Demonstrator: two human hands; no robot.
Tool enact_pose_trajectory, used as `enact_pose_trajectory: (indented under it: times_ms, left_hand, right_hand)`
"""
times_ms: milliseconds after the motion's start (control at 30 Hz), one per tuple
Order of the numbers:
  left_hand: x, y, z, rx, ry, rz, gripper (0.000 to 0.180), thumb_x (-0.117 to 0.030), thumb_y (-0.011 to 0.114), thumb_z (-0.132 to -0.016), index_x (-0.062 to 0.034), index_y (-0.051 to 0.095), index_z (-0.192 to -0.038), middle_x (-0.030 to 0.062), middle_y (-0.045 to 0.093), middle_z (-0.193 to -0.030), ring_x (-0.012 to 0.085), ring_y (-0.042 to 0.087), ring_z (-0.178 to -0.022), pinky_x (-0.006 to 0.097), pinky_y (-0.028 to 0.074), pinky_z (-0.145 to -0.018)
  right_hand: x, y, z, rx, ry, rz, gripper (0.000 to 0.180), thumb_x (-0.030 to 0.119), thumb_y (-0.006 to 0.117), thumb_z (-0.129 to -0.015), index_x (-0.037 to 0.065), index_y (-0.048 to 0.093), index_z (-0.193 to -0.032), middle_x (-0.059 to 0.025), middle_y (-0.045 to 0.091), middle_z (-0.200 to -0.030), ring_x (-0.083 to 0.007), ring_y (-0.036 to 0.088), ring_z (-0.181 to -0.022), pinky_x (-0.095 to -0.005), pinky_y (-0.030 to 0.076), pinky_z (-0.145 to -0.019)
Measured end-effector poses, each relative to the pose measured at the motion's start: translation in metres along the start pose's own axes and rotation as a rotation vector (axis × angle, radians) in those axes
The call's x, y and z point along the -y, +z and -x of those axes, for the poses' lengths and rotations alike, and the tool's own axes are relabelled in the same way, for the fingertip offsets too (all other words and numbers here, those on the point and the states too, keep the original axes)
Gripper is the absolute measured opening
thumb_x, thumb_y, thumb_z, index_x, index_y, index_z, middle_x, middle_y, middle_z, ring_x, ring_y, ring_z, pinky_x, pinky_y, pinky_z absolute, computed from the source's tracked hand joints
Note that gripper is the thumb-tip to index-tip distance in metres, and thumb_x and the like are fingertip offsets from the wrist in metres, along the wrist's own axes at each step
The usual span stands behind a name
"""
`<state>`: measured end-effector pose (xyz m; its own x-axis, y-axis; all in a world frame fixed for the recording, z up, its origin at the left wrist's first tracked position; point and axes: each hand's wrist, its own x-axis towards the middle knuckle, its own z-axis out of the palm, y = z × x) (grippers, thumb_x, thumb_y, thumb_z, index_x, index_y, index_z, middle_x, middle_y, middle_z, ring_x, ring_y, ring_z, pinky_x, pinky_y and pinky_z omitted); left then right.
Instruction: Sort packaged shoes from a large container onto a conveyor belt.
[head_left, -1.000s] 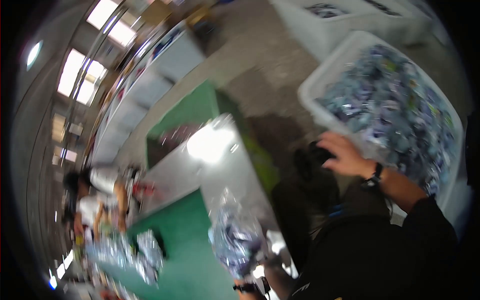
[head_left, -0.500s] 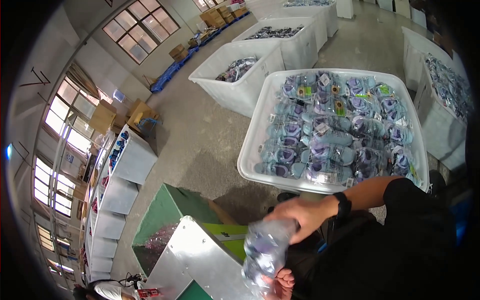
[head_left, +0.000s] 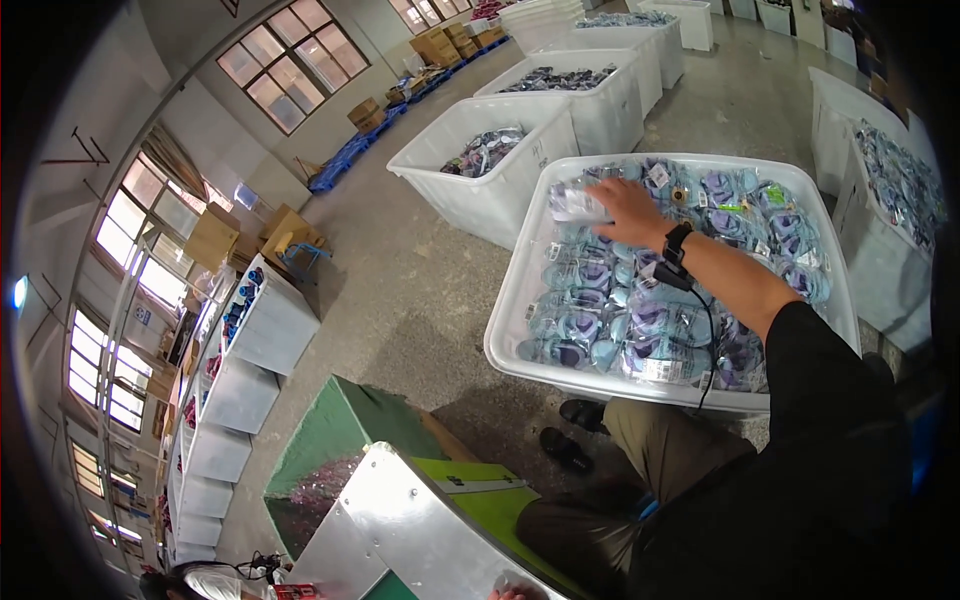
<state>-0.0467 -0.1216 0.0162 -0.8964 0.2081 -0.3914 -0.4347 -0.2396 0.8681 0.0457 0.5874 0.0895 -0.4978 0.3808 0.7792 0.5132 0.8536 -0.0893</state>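
Observation:
My right hand reaches across the large white bin and grips a clear-bagged pair of shoes at its far left corner. That bag is blurred. Rows of similar bagged pale blue and purple shoes fill the bin. A black band with a small corded device circles my right wrist. At the bottom edge only some fingertips of my left hand show, by the metal tabletop; whatever they hold is out of sight.
A green box-shaped chute stands beside the metal table. More white bins with bagged goods are beyond, and another bin is at the right. White bins line the left side. Part of another person shows at lower left.
My right hand has carried a bagged pair of shoes from above the metal table to the bin's far left corner. My left hand has dropped almost out of view.

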Motion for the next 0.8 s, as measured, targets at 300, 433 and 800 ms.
enact_pose_trajectory:
  times_ms: [300,433,800]
  left_hand:
    - [0.011,-0.011,0.001,-0.088,0.028,0.047,0.028,-0.016,0.057,-0.107,0.0014,0.061,-0.129,0.0081,0.067,-0.094,0.0197,0.065,-0.083,0.029,0.053,-0.069]
    - [0.015,-0.043,-0.018,-0.096,0.087,-0.067,0.031,-0.022,0.057,-0.106,-0.0025,0.057,-0.131,0.0134,0.069,-0.097,0.0204,0.065,-0.079,0.031,0.054,-0.065]
    - [0.031,-0.016,-0.007,0.063,0.153,0.158,0.030,-0.015,0.058,-0.108,-0.0018,0.058,-0.135,0.0082,0.069,-0.112,0.0158,0.068,-0.092,0.030,0.058,-0.082]
  right_hand:
    - [0.074,0.030,0.141,0.579,0.047,-0.516,0.046,0.030,0.080,-0.082,0.006,0.068,-0.119,-0.0149,0.062,-0.122,-0.0377,0.060,-0.112,-0.0477,0.050,-0.095]
    - [0.166,0.023,0.141,0.639,-0.065,-0.590,0.052,0.030,0.080,-0.083,0.007,0.066,-0.127,-0.0174,0.058,-0.137,-0.0367,0.054,-0.130,-0.0472,0.045,-0.109]
    - [0.188,0.088,0.208,0.745,0.109,-0.472,0.091,-0.001,0.068,-0.087,0.015,0.023,-0.165,-0.0219,0.043,-0.155,-0.0463,0.044,-0.140,-0.0481,0.045,-0.110]
